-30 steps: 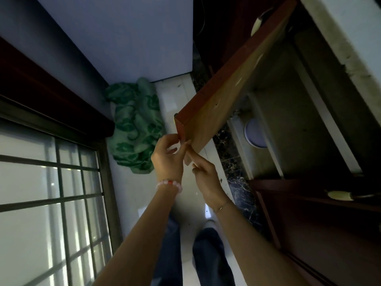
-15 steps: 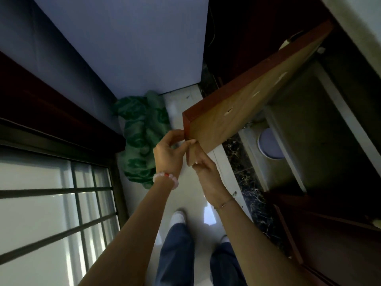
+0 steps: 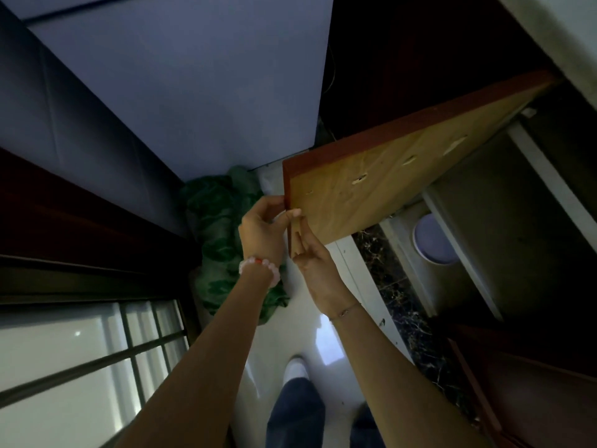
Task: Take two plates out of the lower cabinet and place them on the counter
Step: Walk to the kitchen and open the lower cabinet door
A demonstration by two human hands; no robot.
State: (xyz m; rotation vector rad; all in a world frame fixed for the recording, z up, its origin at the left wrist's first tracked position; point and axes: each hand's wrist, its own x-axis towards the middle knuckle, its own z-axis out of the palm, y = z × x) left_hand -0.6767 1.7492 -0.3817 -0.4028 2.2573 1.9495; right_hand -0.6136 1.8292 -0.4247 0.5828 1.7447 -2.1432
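The lower cabinet's door (image 3: 381, 182) stands swung out, its light wooden inner face toward me and a red-brown edge along the top. My left hand (image 3: 263, 229) pinches the door's free edge between thumb and fingers. My right hand (image 3: 311, 258) grips the same edge just below it. Inside the dim cabinet (image 3: 494, 227) a round pale plate (image 3: 434, 239) lies on the floor of the compartment, partly hidden behind the door's lower corner. Whether it is a single plate or a stack, I cannot tell.
A green patterned cloth bundle (image 3: 223, 234) lies on the pale floor by the wall. A barred window (image 3: 80, 360) is at the left. The counter's pale edge (image 3: 568, 30) runs along the top right. Another dark red door (image 3: 529, 392) is at the lower right.
The door has swung further open, away from the cabinet, with both hands still on its edge. My view has shifted, and more of the cabinet's inside and the plate shows.
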